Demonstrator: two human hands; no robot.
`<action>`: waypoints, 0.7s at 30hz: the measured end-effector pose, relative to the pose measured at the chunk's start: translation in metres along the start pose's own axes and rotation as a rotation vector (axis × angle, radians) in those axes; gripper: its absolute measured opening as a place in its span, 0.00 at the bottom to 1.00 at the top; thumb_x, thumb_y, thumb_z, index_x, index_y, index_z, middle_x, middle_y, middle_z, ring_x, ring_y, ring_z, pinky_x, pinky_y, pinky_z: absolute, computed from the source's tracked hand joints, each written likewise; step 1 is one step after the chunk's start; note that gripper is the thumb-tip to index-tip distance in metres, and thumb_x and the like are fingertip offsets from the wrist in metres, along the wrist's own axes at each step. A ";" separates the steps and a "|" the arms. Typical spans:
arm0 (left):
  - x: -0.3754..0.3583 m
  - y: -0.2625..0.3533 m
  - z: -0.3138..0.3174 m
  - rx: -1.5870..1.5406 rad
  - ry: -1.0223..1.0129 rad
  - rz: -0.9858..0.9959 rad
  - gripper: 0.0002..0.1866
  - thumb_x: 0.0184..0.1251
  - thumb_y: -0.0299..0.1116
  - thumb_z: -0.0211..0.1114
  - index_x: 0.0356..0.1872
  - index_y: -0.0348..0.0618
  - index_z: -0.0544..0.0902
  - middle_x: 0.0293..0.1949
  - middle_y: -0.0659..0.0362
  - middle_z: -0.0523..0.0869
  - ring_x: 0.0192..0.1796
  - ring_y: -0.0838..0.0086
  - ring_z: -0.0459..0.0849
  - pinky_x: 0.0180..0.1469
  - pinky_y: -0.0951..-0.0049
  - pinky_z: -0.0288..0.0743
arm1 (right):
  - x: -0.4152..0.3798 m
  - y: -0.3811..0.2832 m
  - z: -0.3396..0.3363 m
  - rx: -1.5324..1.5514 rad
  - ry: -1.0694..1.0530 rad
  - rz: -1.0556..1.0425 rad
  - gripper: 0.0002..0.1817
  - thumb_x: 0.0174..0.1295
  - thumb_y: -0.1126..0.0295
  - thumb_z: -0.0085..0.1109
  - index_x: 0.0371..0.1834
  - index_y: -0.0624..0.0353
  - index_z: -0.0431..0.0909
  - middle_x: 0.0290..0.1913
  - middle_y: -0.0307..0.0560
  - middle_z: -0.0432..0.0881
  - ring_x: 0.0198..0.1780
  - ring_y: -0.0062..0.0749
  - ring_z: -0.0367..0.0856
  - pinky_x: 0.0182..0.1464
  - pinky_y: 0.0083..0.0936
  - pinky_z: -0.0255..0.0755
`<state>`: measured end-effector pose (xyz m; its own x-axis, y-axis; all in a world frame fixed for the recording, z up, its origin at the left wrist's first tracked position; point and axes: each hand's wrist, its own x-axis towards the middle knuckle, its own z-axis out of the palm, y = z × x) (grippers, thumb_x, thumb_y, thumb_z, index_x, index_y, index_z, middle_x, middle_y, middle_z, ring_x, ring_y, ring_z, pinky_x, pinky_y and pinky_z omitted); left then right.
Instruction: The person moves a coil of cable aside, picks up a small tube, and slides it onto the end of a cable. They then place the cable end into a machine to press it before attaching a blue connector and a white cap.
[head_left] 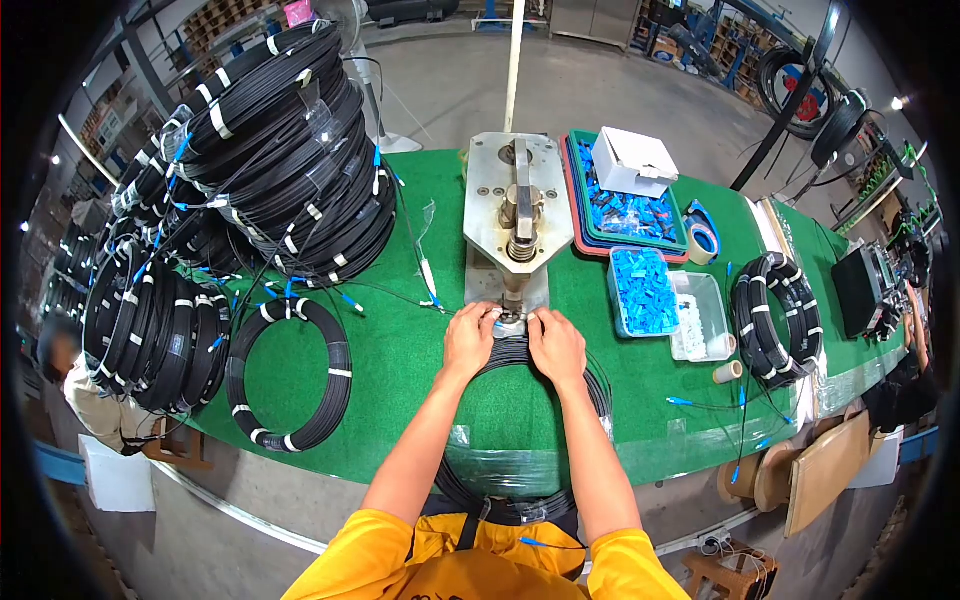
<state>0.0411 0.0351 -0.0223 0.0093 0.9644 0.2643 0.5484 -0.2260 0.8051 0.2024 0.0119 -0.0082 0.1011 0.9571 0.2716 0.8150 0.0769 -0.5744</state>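
Observation:
A metal press stands on the green table. At the foot of its plunger, my left hand is on the left and my right hand on the right, fingers bent inward. Both hands have their fingertips at a small pale piece under the plunger. The fingers are closed, and what exactly each pinches is too small to make out. A black cable coil lies just below and between my hands, partly hidden by my forearms, and more of it hangs at the table's front edge.
Tall stacks of black cable coils stand at the left, with a single coil before them. Right of the press are a blue-parts bin, a clear tray, a white box, tape and another coil. A person sits at far left.

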 end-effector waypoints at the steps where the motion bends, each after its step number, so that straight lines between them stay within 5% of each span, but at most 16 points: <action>1: 0.000 0.000 0.000 0.001 -0.002 -0.002 0.10 0.69 0.30 0.61 0.43 0.35 0.86 0.42 0.49 0.88 0.43 0.56 0.86 0.48 0.63 0.78 | 0.000 -0.001 0.000 -0.007 0.002 0.003 0.12 0.70 0.61 0.51 0.38 0.57 0.80 0.33 0.55 0.82 0.38 0.55 0.82 0.42 0.49 0.75; 12: 0.005 -0.002 -0.006 -0.128 -0.084 -0.099 0.10 0.67 0.30 0.65 0.44 0.36 0.87 0.37 0.50 0.88 0.36 0.68 0.84 0.44 0.69 0.77 | 0.000 -0.004 -0.002 -0.030 -0.006 0.034 0.12 0.69 0.61 0.51 0.38 0.56 0.81 0.33 0.55 0.82 0.38 0.55 0.83 0.42 0.49 0.75; 15: 0.006 -0.002 -0.007 -0.111 -0.085 -0.086 0.10 0.67 0.32 0.64 0.42 0.37 0.88 0.38 0.50 0.89 0.37 0.61 0.86 0.44 0.65 0.78 | 0.000 -0.005 -0.002 -0.030 -0.013 0.036 0.12 0.69 0.61 0.51 0.38 0.56 0.81 0.33 0.55 0.82 0.38 0.55 0.83 0.42 0.49 0.75; 21: 0.006 -0.006 -0.005 -0.133 -0.085 -0.070 0.09 0.68 0.30 0.65 0.43 0.36 0.87 0.36 0.50 0.88 0.36 0.64 0.85 0.43 0.67 0.77 | 0.001 0.000 -0.002 -0.044 -0.029 -0.020 0.12 0.69 0.63 0.50 0.41 0.57 0.81 0.36 0.56 0.82 0.40 0.54 0.83 0.43 0.48 0.75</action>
<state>0.0335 0.0415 -0.0232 0.0490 0.9852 0.1641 0.4345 -0.1690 0.8847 0.2037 0.0122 -0.0069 0.0688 0.9632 0.2600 0.8409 0.0842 -0.5347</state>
